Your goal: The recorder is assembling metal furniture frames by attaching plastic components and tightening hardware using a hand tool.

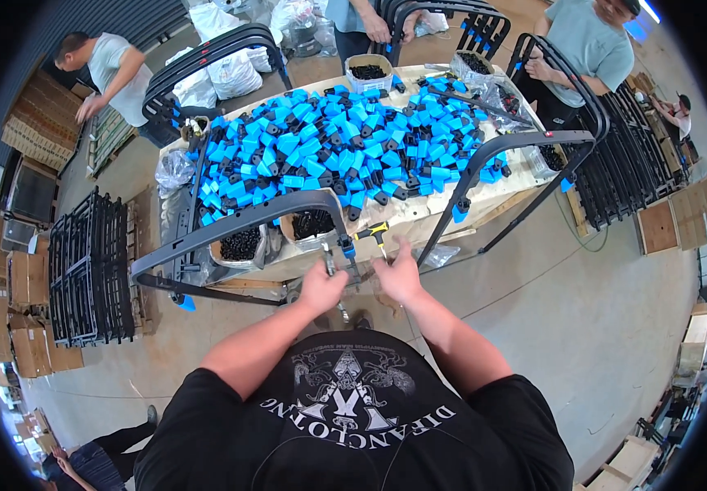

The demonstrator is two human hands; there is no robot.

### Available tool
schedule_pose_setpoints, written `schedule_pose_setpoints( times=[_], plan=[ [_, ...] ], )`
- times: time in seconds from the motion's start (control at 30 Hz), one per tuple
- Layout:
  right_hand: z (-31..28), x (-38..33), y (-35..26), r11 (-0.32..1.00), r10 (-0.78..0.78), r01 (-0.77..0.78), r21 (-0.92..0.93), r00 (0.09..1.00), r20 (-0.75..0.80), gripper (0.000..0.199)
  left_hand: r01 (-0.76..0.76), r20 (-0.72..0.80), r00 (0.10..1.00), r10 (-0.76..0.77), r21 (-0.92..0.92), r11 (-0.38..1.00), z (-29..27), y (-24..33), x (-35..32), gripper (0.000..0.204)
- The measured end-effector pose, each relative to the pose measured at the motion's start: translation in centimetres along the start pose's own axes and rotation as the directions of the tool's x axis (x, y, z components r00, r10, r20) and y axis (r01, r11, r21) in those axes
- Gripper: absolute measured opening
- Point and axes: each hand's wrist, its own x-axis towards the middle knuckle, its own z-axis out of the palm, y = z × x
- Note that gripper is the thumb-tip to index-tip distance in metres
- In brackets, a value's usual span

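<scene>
In front of my body, my left hand (pixel 323 288) is closed around a slim silver metal tool (pixel 330 260), whose lower end pokes out below the fist. My right hand (pixel 400 277) is beside it, thumb and fingers at the shaft of a yellow-and-black T-handle driver (pixel 372 232); the index finger points forward. Just ahead of the left hand is the end of a black bent-tube frame (pixel 247 213), with a blue-capped fitting (pixel 346 244) on it. A second black frame (pixel 496 150) leans on the table's right side.
A heap of blue-and-black plastic caps (pixel 320 147) covers the table (pixel 484 200). Boxes of small black parts (pixel 240 245) stand along its edges. Co-workers (pixel 590 49) handle frames at the far side. Stacked black frames (pixel 92 270) stand left and right.
</scene>
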Motion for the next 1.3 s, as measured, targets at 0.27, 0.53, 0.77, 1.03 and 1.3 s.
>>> schedule_pose_setpoints(
  times=[0.27,0.53,0.77,1.03,1.3],
  plan=[
    [2.7,5.0,-0.9,0.983,-0.118,0.121,-0.14,0.993,0.03,0.059,0.128,-0.179,0.964,-0.195,-0.33,0.935,-12.0,1.4,-3.6,0.026],
    [1.4,5.2,2.3,0.986,0.016,-0.058,-0.158,0.967,-0.253,0.078,0.194,-0.402,0.859,-0.317,-0.318,0.928,-21.8,-2.0,0.2,0.065],
    [11.9,-2.9,-3.3,0.963,0.246,-0.259,-0.068,0.757,0.606,0.043,0.164,-0.542,0.837,-0.069,0.128,0.978,-25.2,-10.7,-3.7,0.058],
    [25.1,1.2,-14.5,0.743,0.243,-0.526,0.414,0.788,0.565,0.051,0.147,-0.041,0.989,-0.141,0.294,0.945,-29.5,-14.5,-14.2,0.046],
    [25.0,-4.8,-7.0,0.906,0.015,-0.108,0.41,0.975,0.223,0.052,0.116,-0.279,0.953,-0.119,-0.029,0.993,-34.8,-22.2,-14.2,0.029]
  ],
)
